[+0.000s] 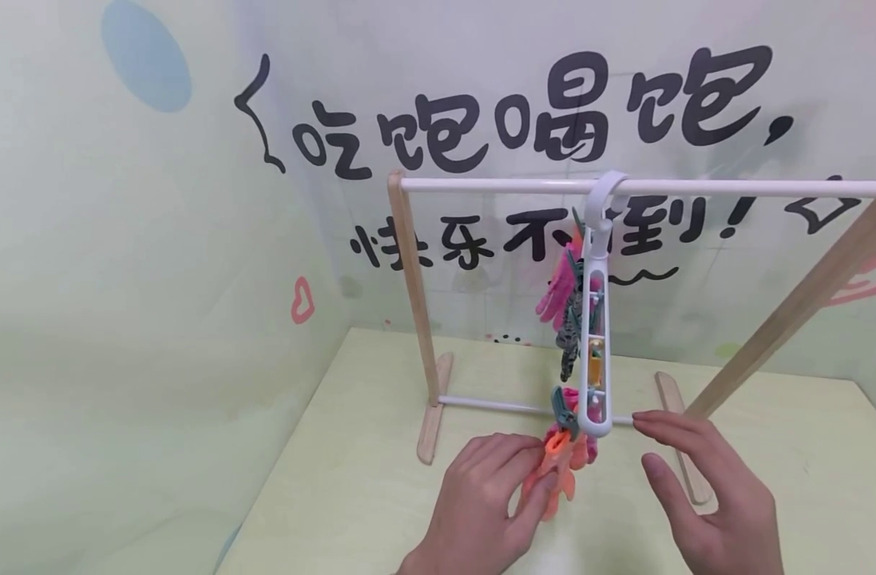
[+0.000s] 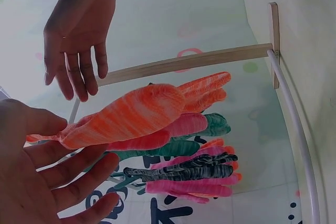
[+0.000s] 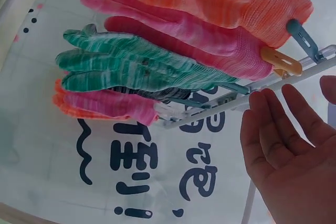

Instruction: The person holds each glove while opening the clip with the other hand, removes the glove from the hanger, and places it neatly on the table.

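While left hand (image 1: 486,497) pinches the orange glove (image 2: 131,116), right hand (image 1: 725,489), empty with fingers extended, should steady the hanger (image 1: 606,343).

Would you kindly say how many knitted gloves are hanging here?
At least 6, nearest to farthest along the white plastic hanger: front orange knitted glove, pink knitted glove, green striped knitted glove, dark grey knitted glove, magenta knitted glove, back orange knitted glove. Others may be hidden.

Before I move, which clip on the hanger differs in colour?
The yellow-orange clip, on the pink glove beside the orange glove that the left hand pinches; the other visible clips are blue-green.
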The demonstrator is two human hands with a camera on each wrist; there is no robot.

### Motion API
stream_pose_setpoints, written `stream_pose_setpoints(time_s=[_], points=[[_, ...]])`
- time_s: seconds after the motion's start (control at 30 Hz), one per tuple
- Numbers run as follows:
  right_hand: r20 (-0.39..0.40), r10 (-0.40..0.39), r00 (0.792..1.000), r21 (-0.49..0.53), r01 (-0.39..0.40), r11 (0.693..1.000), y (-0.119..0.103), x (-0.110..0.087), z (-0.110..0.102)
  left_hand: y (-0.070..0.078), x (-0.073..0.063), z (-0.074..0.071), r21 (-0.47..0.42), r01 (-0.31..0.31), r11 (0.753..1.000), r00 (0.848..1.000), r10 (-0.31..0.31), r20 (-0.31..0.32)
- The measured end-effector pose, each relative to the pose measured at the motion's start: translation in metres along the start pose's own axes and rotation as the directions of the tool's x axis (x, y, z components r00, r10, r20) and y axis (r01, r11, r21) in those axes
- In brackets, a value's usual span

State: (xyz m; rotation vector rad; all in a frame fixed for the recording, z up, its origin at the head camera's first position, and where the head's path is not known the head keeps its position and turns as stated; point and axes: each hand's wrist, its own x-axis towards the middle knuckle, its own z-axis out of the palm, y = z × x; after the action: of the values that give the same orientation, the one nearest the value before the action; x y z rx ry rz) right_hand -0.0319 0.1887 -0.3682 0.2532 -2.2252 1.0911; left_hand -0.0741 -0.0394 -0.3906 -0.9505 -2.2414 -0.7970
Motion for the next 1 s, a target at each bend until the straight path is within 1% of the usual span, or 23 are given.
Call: stream_pose_setpoints(time_s=[0.1, 0.17, 0.2, 0.3, 0.4, 0.43, 0.5, 0.57, 0.67, 0.73, 0.77, 0.8, 0.87, 0.97, 1.0], points=[[0.021, -0.001, 1.0, 0.022, 0.001, 1.0, -0.004, 0.003, 0.002, 0.0, -0.002, -0.001, -0.009, 0.047, 0.999, 0.998, -0.047, 0.038], [0.033, -0.022, 0.999, 0.044, 0.02, 0.999, -0.008, 0.005, 0.004, 0.0, -0.002, -0.001, -0.009, 0.056, 0.998, 0.997, -0.056, 0.048], [0.029, -0.049, 0.998, 0.066, 0.047, 0.997, -0.009, 0.006, 0.006, 0.0, -0.002, -0.001, -0.008, 0.065, 0.998, 0.996, -0.064, 0.057], [0.033, -0.079, 0.996, 0.102, 0.075, 0.992, -0.014, 0.008, 0.01, 0.0, -0.002, -0.001, -0.007, 0.068, 0.998, 0.995, -0.068, 0.067], [0.023, -0.087, 0.996, 0.124, 0.083, 0.989, -0.016, 0.009, 0.013, 0.0, -0.001, -0.001, -0.007, 0.075, 0.997, 0.994, -0.075, 0.079], [0.029, -0.071, 0.997, 0.124, 0.067, 0.99, -0.017, 0.009, 0.013, 0.0, -0.001, -0.001, -0.01, 0.078, 0.997, 0.994, -0.077, 0.08], [0.032, -0.064, 0.997, 0.136, 0.059, 0.989, -0.018, 0.008, 0.016, 0.0, -0.002, -0.002, -0.01, 0.08, 0.997, 0.994, -0.079, 0.082], [0.024, -0.078, 0.997, 0.161, 0.073, 0.984, -0.017, 0.009, 0.018, 0.0, -0.001, -0.001, -0.013, 0.076, 0.997, 0.994, -0.075, 0.085], [0.005, -0.12, 0.993, 0.197, 0.117, 0.973, -0.015, 0.01, 0.023, 0.0, -0.001, -0.001, -0.019, 0.064, 0.998, 0.995, -0.063, 0.083], [-0.016, -0.163, 0.986, 0.223, 0.163, 0.961, -0.012, 0.011, 0.027, 0.001, 0.0, -0.001, -0.026, 0.068, 0.997, 0.994, -0.066, 0.084], [-0.017, -0.166, 0.986, 0.228, 0.166, 0.959, -0.011, 0.011, 0.028, 0.0, 0.0, -0.001, -0.025, 0.064, 0.998, 0.995, -0.062, 0.084], [-0.025, -0.185, 0.982, 0.235, 0.186, 0.954, -0.01, 0.012, 0.03, 0.001, 0.0, -0.001, -0.027, 0.066, 0.997, 0.994, -0.064, 0.085], [-0.022, -0.19, 0.982, 0.232, 0.189, 0.954, -0.008, 0.013, 0.031, 0.002, 0.0, -0.001, -0.034, 0.081, 0.996, 0.993, -0.078, 0.091], [0.001, -0.143, 0.99, 0.216, 0.14, 0.966, -0.009, 0.011, 0.032, 0.0, 0.0, 0.002, -0.032, 0.039, 0.999, 0.998, -0.037, 0.054], [0.008, -0.13, 0.991, 0.22, 0.125, 0.967, -0.009, 0.01, 0.032, 0.0, 0.0, 0.003, -0.035, 0.038, 0.999, 0.998, -0.036, 0.049]])
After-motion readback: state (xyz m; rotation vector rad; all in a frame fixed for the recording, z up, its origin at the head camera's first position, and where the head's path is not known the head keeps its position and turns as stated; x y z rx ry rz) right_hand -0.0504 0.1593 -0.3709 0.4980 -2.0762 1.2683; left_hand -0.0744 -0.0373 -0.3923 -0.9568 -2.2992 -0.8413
